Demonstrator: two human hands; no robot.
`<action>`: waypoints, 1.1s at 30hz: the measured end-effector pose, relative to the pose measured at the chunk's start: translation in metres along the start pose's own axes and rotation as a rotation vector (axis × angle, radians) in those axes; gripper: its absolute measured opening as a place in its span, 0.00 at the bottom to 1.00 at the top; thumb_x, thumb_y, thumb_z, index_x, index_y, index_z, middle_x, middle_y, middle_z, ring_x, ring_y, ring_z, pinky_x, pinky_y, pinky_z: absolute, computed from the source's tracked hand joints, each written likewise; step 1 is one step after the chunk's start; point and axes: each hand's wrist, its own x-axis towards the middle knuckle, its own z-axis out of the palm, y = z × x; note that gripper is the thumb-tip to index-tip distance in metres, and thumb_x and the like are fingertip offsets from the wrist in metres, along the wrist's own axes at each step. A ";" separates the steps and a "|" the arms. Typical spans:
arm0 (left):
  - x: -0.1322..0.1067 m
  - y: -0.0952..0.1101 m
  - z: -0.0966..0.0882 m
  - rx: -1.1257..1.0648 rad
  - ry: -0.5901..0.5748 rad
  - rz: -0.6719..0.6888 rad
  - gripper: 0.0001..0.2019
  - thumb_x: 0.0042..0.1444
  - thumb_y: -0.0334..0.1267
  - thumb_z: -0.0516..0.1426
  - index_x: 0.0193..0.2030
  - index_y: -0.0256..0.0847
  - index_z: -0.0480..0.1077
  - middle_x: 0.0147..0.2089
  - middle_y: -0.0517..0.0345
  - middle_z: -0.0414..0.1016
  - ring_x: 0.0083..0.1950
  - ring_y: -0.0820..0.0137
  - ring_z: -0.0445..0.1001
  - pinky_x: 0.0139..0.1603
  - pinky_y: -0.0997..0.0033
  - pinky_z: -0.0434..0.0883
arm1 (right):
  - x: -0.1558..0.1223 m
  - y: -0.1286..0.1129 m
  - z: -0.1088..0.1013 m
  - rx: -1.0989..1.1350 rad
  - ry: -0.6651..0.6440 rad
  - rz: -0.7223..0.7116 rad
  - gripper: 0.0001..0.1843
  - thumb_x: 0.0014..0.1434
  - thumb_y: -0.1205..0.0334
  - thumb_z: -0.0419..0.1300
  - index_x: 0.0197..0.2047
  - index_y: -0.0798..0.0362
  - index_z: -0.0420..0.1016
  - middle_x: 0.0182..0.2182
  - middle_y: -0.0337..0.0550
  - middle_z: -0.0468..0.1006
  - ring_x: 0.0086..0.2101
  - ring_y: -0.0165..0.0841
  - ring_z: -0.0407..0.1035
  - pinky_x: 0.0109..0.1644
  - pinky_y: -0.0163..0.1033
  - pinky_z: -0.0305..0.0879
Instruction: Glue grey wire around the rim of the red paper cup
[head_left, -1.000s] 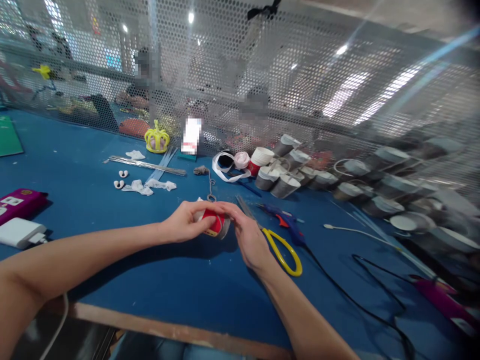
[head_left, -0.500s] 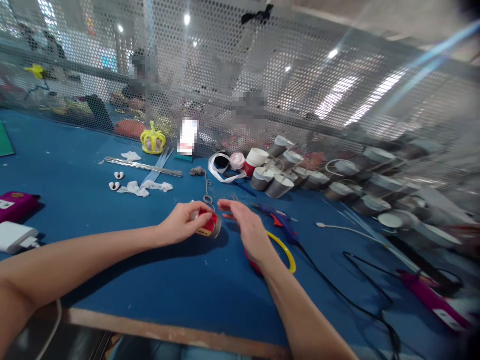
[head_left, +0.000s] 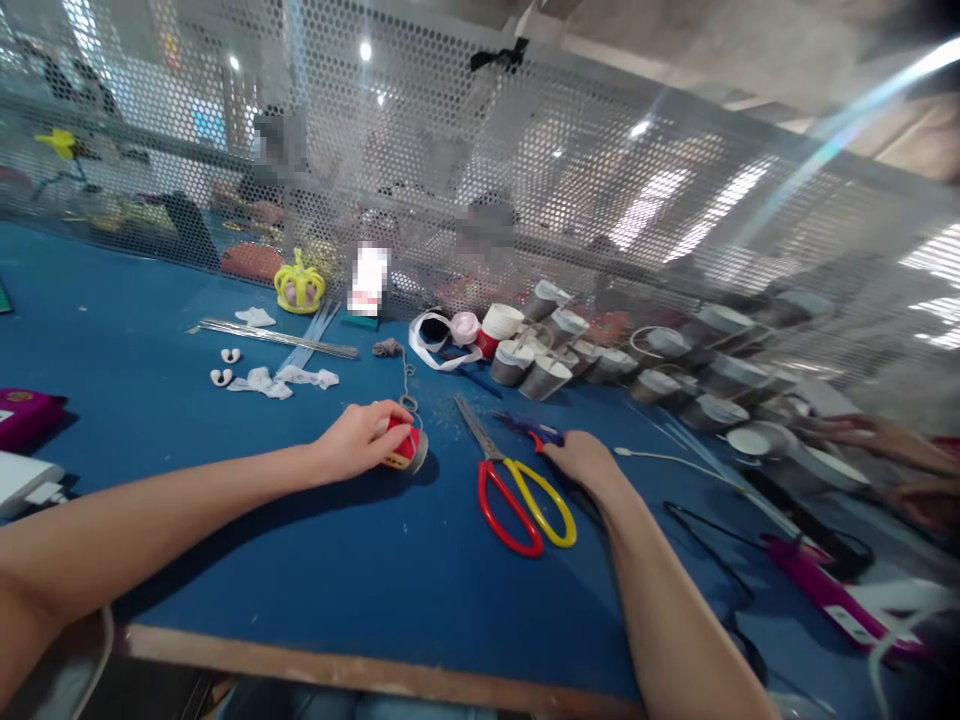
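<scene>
Seen in the head view, with the clock read from the small red cylindrical piece [head_left: 409,449]: gripping that piece in the left hand [head_left: 356,440], with the thumb across the near side and with the grey end poking out toward three o'clock. Placed low over the worktop [head_left: 300,580], well in from the near edge; cannot tell resting from just lifted. Looks light and fairly stiff, perhaps liable to dent under a hard squeeze, and probably smooth enough to slip or roll. Best taken gently round the red middle, leaving the grey end free.

At three o'clock, touching the handle end of a blue glue gun [head_left: 553,434] with the right hand [head_left: 581,458]. Cannot tell a full grasp from a loose touch, because of hidden fingers. Likely rigid and light; best held by the handle, clear of the possibly hot nozzle.

Note scissors [head_left: 492,453] lying flat between the two hands, toward half past three, with blades aimed at eleven. Note also coiled grey wire [head_left: 408,403] just beside the piece at twelve, white scraps [head_left: 261,381] at ten and grey cups [head_left: 512,362] at two.
</scene>
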 end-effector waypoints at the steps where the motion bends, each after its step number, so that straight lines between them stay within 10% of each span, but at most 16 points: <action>1: 0.000 0.000 0.000 0.019 0.001 0.007 0.12 0.56 0.39 0.50 0.42 0.37 0.69 0.35 0.54 0.77 0.34 0.68 0.75 0.35 0.71 0.70 | 0.002 0.003 0.004 -0.020 -0.019 0.032 0.10 0.53 0.61 0.60 0.38 0.58 0.72 0.38 0.51 0.74 0.38 0.37 0.70 0.38 0.43 0.67; 8: -0.001 -0.006 -0.002 0.125 -0.036 0.208 0.12 0.56 0.38 0.51 0.45 0.37 0.68 0.36 0.52 0.77 0.34 0.67 0.75 0.37 0.71 0.69 | -0.001 0.009 -0.001 0.024 -0.066 0.131 0.18 0.36 0.70 0.63 0.07 0.48 0.58 0.08 0.41 0.63 0.25 0.43 0.71 0.27 0.40 0.60; 16: 0.001 -0.007 -0.005 0.049 -0.030 0.245 0.11 0.56 0.39 0.50 0.41 0.37 0.69 0.35 0.53 0.76 0.32 0.70 0.74 0.34 0.73 0.69 | -0.030 -0.023 -0.020 0.454 -0.022 0.114 0.04 0.43 0.63 0.58 0.23 0.51 0.64 0.19 0.41 0.73 0.22 0.33 0.70 0.27 0.37 0.66; 21: 0.003 -0.009 -0.009 0.061 -0.019 0.238 0.12 0.56 0.39 0.50 0.41 0.36 0.69 0.30 0.55 0.75 0.27 0.72 0.72 0.29 0.76 0.66 | -0.067 -0.065 -0.036 0.731 -0.285 -0.008 0.14 0.40 0.54 0.63 0.27 0.55 0.70 0.20 0.42 0.75 0.18 0.28 0.66 0.22 0.33 0.64; 33: 0.006 -0.016 -0.007 0.048 0.054 0.165 0.11 0.58 0.39 0.48 0.39 0.36 0.69 0.35 0.53 0.77 0.33 0.71 0.74 0.35 0.74 0.68 | -0.111 -0.082 -0.021 0.439 -0.350 -0.228 0.15 0.47 0.51 0.59 0.16 0.50 0.66 0.08 0.35 0.65 0.11 0.28 0.59 0.13 0.34 0.56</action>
